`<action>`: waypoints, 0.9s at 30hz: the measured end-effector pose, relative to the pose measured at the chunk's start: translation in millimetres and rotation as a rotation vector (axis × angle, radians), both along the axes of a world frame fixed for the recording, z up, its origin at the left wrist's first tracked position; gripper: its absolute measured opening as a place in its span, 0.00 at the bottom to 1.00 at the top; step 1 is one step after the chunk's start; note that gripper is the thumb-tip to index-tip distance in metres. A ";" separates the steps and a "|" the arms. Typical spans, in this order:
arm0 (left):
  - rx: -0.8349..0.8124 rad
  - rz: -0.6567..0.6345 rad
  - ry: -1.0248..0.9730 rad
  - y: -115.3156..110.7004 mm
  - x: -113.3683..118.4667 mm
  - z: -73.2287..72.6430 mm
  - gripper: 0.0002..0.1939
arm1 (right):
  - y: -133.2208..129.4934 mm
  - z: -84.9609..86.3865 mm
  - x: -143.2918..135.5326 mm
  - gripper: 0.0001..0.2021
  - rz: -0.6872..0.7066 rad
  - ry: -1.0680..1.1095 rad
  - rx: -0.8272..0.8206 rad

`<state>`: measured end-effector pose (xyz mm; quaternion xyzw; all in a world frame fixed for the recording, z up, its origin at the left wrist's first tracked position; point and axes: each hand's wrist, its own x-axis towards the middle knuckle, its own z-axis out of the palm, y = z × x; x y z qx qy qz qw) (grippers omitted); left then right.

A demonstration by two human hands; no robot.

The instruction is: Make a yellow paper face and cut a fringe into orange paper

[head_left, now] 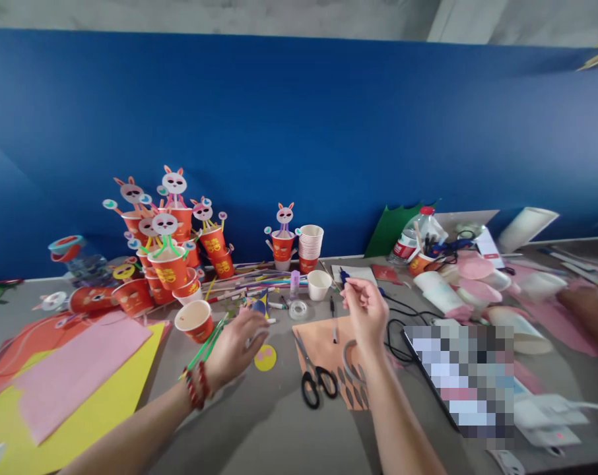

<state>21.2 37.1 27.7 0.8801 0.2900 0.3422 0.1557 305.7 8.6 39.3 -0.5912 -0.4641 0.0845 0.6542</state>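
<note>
Pinching small blue piece (344, 276), right hand (365, 310) fingers; left hand (239, 343) grip unclear; red cups' gold writing illegible

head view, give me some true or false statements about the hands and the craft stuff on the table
1. The scissors lie on the table with nobody holding them. True.
2. The left hand has a red bracelet at its wrist. True.
3. The right hand rests flat on the yellow paper. False: it is raised above the peach paper, fingers pinched, and the yellow paper lies far to the left.
4. The stack of cups stands against the blue wall. True.
5. The tape roll sits on top of the scissors. False: it lies apart from them, further back near the white cup.
</note>
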 end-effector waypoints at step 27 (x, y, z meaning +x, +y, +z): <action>0.140 -0.139 0.341 -59.3 -42.2 -32.7 0.18 | -46.4 -11.4 -37.9 0.08 0.373 -0.537 -0.494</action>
